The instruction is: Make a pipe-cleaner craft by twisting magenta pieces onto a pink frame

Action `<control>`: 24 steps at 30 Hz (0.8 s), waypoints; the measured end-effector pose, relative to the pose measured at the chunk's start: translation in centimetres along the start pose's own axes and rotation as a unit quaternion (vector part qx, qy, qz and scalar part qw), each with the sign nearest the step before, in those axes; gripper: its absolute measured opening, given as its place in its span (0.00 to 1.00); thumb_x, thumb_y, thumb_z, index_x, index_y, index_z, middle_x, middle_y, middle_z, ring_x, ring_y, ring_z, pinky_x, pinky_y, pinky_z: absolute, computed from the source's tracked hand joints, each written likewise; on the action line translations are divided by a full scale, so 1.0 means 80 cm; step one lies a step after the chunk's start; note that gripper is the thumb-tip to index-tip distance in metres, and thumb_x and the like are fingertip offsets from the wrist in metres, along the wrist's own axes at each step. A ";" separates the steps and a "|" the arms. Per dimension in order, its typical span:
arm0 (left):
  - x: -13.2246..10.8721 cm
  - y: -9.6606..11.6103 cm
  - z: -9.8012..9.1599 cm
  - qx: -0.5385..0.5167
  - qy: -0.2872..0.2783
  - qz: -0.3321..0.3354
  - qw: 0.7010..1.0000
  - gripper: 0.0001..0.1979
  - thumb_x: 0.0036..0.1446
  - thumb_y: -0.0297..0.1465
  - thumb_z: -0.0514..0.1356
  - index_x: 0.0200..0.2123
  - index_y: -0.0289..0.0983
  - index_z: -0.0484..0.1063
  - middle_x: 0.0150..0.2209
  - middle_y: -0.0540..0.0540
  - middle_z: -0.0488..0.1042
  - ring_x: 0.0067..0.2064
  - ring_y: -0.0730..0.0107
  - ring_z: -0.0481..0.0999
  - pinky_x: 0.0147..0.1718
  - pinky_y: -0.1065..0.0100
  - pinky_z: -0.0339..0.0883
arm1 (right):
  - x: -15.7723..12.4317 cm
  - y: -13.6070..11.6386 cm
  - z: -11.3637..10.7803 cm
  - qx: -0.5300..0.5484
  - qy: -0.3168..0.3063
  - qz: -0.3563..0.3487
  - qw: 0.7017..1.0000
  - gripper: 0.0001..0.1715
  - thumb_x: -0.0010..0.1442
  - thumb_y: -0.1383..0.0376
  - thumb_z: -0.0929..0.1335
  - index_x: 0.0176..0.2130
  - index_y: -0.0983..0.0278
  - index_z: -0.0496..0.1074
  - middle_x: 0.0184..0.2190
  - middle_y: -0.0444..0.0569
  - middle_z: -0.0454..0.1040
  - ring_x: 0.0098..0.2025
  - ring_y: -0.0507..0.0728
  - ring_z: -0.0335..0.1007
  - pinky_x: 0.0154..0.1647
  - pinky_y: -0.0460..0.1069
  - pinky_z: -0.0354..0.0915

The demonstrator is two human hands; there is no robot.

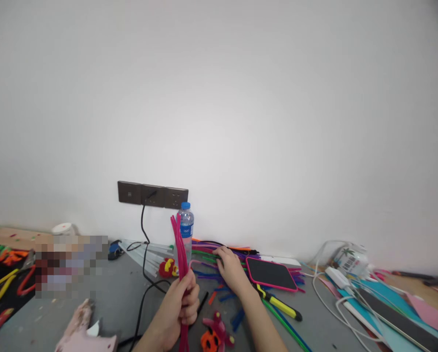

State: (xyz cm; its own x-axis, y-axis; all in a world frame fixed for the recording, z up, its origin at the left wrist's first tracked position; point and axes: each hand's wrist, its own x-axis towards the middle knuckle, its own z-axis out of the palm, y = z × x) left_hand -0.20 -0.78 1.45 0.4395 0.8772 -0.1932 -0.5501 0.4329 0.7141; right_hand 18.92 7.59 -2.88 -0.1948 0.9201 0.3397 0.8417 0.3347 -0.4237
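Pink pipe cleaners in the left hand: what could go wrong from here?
The pink pipe cleaners in the left hand overlap the bottle in view; a swing might tip it if it's close enough. The black cord runs near that hand and could snag. The phone beside the right hand may get nudged.

The stems (181, 252) in my left hand (187, 298) look fuzzy and matt. Just beyond that hand, the bottle (188, 231) is clear, glossy plastic. Right of my right hand (228, 266), the phone (271, 274) shows a smooth, dark gloss, and the cutter (281, 305) looks like smooth, hard plastic. The tabletop (112, 283) beneath both hands is matt; well off to the right of them lies flat, matt paper (427, 313).
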 end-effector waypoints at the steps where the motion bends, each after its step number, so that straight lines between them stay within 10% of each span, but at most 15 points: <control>1: 0.000 0.000 0.000 -0.001 -0.001 -0.001 1.000 0.31 0.38 0.52 0.69 0.20 0.40 0.52 0.12 0.64 0.47 0.14 0.86 0.36 0.11 0.78 0.33 | 0.000 -0.001 -0.001 -0.005 0.001 -0.001 1.000 0.19 0.57 0.76 0.60 0.40 0.61 0.74 0.44 0.52 0.74 0.49 0.61 0.68 0.48 0.53 0.62; 24: 0.002 0.001 -0.001 0.000 0.012 0.001 1.000 0.31 0.36 0.52 0.70 0.20 0.40 0.53 0.12 0.64 0.46 0.13 0.87 0.36 0.12 0.78 0.32 | 0.003 -0.002 0.007 -0.130 0.067 0.088 0.985 0.10 0.53 0.76 0.64 0.29 0.62 0.70 0.36 0.52 0.75 0.44 0.63 0.66 0.46 0.56 0.53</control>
State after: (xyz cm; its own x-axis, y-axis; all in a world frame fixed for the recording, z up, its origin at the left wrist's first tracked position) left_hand -0.22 -0.58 1.46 0.4217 0.8825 -0.2084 -0.5508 0.4318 0.7143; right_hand 18.47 7.88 -3.16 0.0188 0.9185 0.3950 0.9603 0.0935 -0.2630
